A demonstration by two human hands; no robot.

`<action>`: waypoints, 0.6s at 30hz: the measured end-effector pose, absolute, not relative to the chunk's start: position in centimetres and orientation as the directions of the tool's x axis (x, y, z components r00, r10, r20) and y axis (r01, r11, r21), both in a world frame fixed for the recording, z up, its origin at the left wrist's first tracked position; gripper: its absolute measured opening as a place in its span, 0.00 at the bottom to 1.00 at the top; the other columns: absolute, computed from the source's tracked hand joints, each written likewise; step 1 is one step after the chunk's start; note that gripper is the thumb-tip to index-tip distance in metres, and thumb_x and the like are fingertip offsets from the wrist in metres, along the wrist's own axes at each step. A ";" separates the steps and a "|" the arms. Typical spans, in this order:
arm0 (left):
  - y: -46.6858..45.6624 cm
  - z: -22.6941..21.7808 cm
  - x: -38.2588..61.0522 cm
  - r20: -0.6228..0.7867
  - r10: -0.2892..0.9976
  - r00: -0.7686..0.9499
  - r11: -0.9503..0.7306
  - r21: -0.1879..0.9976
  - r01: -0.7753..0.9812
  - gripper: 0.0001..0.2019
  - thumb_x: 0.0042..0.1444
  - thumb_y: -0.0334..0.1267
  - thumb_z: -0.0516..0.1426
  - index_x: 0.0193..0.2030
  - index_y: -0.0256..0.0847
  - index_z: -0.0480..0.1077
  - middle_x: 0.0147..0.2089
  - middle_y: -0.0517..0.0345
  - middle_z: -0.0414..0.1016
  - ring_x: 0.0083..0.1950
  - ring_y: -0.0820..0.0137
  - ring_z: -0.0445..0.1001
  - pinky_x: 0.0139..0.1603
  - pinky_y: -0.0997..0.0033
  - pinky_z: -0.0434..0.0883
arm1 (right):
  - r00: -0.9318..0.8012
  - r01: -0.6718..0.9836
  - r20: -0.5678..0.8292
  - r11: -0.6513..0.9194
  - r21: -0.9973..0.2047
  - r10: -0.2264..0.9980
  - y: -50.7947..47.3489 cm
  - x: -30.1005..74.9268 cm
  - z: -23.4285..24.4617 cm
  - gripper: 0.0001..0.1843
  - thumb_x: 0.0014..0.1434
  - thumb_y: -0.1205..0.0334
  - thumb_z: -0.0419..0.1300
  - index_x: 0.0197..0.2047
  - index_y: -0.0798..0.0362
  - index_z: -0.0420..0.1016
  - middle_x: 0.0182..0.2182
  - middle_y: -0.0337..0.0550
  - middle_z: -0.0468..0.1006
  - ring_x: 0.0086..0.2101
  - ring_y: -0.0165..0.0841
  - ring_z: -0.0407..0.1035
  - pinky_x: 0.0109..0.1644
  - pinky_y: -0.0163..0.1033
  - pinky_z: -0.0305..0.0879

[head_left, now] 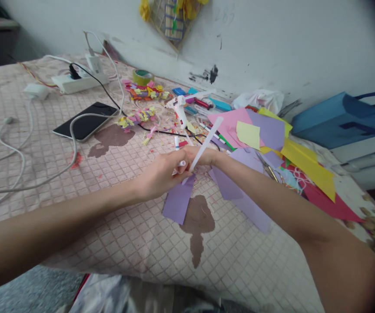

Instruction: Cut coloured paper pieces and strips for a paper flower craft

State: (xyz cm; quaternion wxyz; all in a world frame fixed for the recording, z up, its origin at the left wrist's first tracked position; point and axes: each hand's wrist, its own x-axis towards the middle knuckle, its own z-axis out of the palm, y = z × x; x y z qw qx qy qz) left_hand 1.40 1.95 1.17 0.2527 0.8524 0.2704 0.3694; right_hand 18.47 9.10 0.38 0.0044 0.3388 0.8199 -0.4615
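Note:
My left hand (161,174) is closed around a long translucent white stick, like a glue stick (208,141), which slants up to the right. The round end of a second white stick (182,163) pokes out between the fingers. Pressed against it from behind, my right hand (202,155) is bent inward with its fingers curled; what they grip is mostly hidden. A purple paper strip (178,203) lies just under the hands, its upper end covered by them. Beyond the hands, a white hot glue gun (180,111) rests near a blue-banded white marker (176,142).
Coloured paper sheets (267,128) and scissors (268,167) lie to the right, near a blue bag (340,119). On the left are a tablet (87,121), a power strip (76,82) and loose cables. Decorated paper bands (138,117) and green tape (142,77) sit towards the wall.

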 end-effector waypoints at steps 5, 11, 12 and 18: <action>1.9 1.3 1.4 0.491 0.645 0.585 -0.729 0.626 0.278 0.09 0.51 0.31 0.56 0.26 0.39 0.58 0.28 0.61 0.69 0.27 0.75 0.67 0.27 0.75 0.63 | -0.772 0.533 -0.290 0.327 -0.780 0.566 8.9 18.5 0.1 0.09 0.45 0.72 0.56 0.15 0.59 0.66 0.13 0.30 0.62 0.20 0.22 0.54 0.23 0.29 0.51; 1.8 1.5 1.4 0.477 0.662 0.578 -0.715 0.633 0.297 0.09 0.51 0.30 0.56 0.26 0.39 0.57 0.28 0.63 0.69 0.28 0.76 0.67 0.29 0.76 0.63 | -0.607 0.324 -0.091 0.141 -0.935 0.790 6.6 19.3 0.3 0.05 0.50 0.63 0.56 0.26 0.56 0.67 0.15 0.30 0.63 0.16 0.21 0.53 0.17 0.28 0.48; 1.8 1.5 1.3 0.468 0.666 0.581 -0.708 0.641 0.296 0.09 0.51 0.30 0.56 0.26 0.39 0.57 0.28 0.63 0.69 0.28 0.76 0.67 0.29 0.76 0.63 | -0.492 0.268 -0.031 0.117 -0.956 0.870 5.7 19.6 0.5 0.05 0.52 0.63 0.56 0.27 0.55 0.67 0.15 0.30 0.63 0.16 0.21 0.53 0.17 0.28 0.47; 1.9 1.6 1.3 0.459 0.664 0.591 -0.702 0.656 0.279 0.09 0.51 0.30 0.56 0.27 0.39 0.57 0.29 0.63 0.69 0.29 0.77 0.67 0.31 0.77 0.64 | 0.019 0.299 0.146 0.133 -0.945 0.989 -2.0 20.8 0.7 0.09 0.57 0.56 0.53 0.34 0.54 0.66 0.20 0.35 0.68 0.18 0.23 0.59 0.18 0.29 0.52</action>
